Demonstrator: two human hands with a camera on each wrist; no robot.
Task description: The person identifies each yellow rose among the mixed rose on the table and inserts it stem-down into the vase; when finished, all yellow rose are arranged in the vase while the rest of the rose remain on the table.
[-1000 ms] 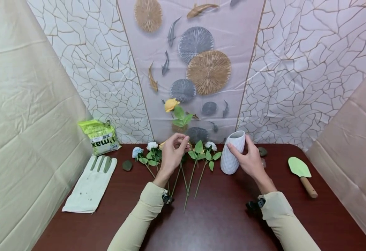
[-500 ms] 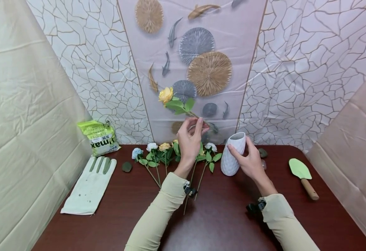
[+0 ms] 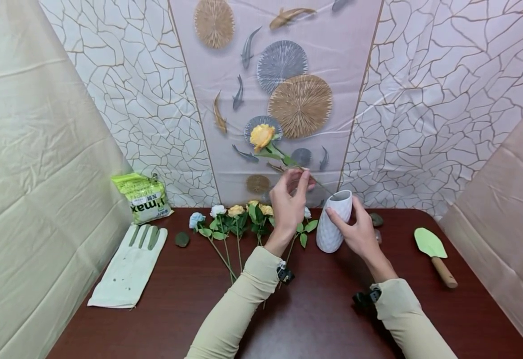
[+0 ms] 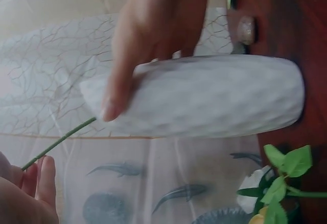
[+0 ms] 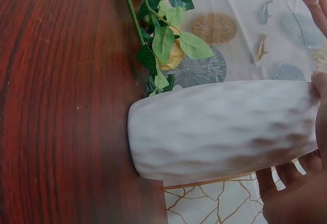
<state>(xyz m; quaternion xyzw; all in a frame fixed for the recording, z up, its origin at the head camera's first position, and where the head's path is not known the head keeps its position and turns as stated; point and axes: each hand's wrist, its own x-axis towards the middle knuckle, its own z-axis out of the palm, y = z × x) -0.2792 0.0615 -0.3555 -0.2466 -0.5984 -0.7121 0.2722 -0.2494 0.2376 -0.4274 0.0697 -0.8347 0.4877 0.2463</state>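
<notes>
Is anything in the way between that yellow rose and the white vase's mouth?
Nothing visible: the left hand holds the yellow rose, and its stem reaches the mouth of the white vase, which the right hand does not cover.

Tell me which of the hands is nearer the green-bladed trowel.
Right. The right hand grips the white vase, left of the trowel; the left hand, pinching a yellow rose by its stem, is farther left, beyond the vase.

I see a reddish-brown wood-grain desk [image 3: 324, 319] bearing a green packet [image 3: 146, 199], white glove [image 3: 124, 271], stones [image 3: 182, 239], roses [image 3: 236, 211], dimpled white vase [image 3: 329, 237] and wooden-handled trowel [image 3: 433, 249].
</notes>
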